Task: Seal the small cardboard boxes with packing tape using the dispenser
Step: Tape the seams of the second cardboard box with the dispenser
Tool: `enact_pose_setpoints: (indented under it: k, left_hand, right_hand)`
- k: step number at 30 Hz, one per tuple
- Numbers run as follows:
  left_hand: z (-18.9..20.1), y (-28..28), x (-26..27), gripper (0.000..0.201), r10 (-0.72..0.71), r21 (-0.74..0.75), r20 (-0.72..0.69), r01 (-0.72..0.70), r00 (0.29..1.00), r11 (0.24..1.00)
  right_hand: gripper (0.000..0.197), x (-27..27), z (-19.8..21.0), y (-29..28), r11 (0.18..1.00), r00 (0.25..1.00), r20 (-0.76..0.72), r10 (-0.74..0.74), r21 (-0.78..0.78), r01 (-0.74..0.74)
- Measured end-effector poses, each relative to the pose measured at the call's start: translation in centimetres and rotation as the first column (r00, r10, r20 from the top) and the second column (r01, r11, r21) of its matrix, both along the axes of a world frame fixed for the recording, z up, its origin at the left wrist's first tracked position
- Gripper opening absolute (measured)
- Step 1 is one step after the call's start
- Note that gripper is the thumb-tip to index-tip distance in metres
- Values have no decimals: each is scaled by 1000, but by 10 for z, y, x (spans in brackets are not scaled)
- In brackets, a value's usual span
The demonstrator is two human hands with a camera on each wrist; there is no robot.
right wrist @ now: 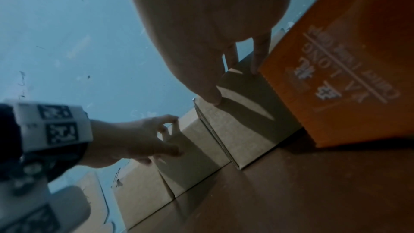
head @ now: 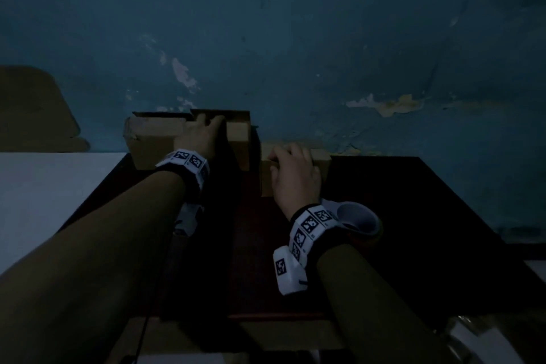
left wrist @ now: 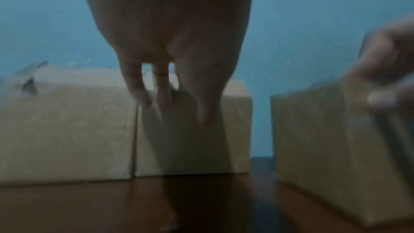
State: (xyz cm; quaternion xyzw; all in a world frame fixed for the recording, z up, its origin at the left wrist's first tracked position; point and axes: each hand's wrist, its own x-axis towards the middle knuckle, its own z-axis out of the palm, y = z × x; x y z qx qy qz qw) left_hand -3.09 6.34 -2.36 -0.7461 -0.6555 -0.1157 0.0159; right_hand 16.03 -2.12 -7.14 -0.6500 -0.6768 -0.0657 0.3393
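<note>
Three small cardboard boxes stand in a row against the blue wall. My left hand (head: 206, 133) (left wrist: 177, 109) reaches over the middle box (head: 237, 139) (left wrist: 192, 139), fingers loose and spread at its top; the picture is blurred. The left box (head: 150, 142) (left wrist: 67, 130) has a torn corner. My right hand (head: 292, 174) (right wrist: 235, 86) grips the top of the nearer right box (head: 266, 183) (right wrist: 241, 121), fingers curled over its edge. The tape dispenser (head: 357, 219) with its white roll lies on the table beside my right wrist, in neither hand.
The dark wooden table (head: 413, 216) ends at the wall. An orange printed box (right wrist: 336, 77) stands right next to the box under my right hand. A white surface (head: 44, 186) adjoins the table on the left, with flat cardboard (head: 35, 109) behind it.
</note>
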Motion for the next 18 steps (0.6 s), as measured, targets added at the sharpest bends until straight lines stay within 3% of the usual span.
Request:
enact_pose_setpoints:
  k: [3,6,11,18]
  left_hand:
    - [8,-8,1,46,0,38,44,-2,999,999]
    - [15,-25,3,36,-43,71,96,36,994,997]
    - [18,-64,-2,27,-94,159,182,65,979,985]
    - [14,-119,-15,27,-87,184,134,61,987,981]
  right_hand:
    - [17,1,0,1,1000,1000,0,4,1,-4]
    - [16,0,1,1,1000,1000,7,3,-8,-3]
    - [22,0,2,-7,999,998,66,-9,-36,12]
    - [51,4,3,-33,984,993,54,102,-155,-93]
